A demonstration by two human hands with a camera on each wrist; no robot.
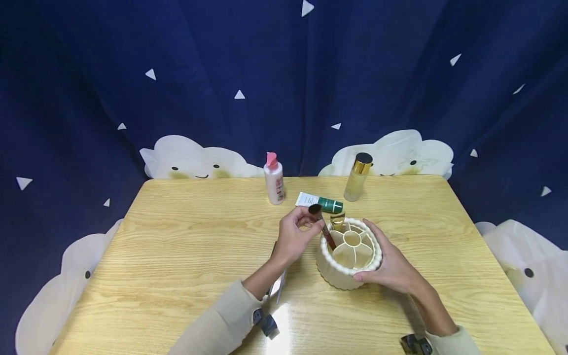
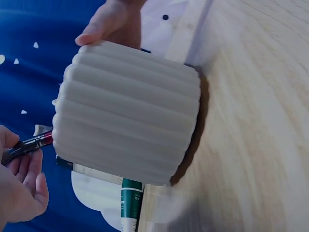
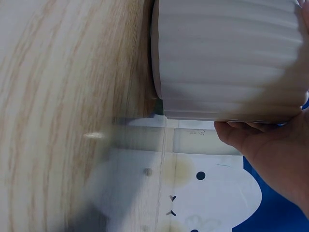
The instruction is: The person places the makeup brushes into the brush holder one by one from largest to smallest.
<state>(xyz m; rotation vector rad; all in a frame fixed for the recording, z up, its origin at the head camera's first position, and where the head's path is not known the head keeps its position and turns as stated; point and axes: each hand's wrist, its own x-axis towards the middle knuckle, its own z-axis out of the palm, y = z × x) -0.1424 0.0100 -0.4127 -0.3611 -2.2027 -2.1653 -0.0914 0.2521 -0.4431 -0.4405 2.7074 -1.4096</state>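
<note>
In the head view, a round cream organizer with a beaded rim and divided compartments stands on the table's right half. My right hand grips its right side, thumb near the front rim and fingers round the far side. Between thumb and fingers my left hand pinches a makeup brush, dark bristles up. The brush's reddish lower end reaches into a left compartment. A shiny gold item stands in the back of the organizer. The left wrist view shows the brush at the ribbed organizer's rim.
Behind the organizer lies a white and green tube. A white bottle with a pink top and a yellowish bottle with a black and gold cap stand farther back. Slim items lie partly hidden under my left forearm.
</note>
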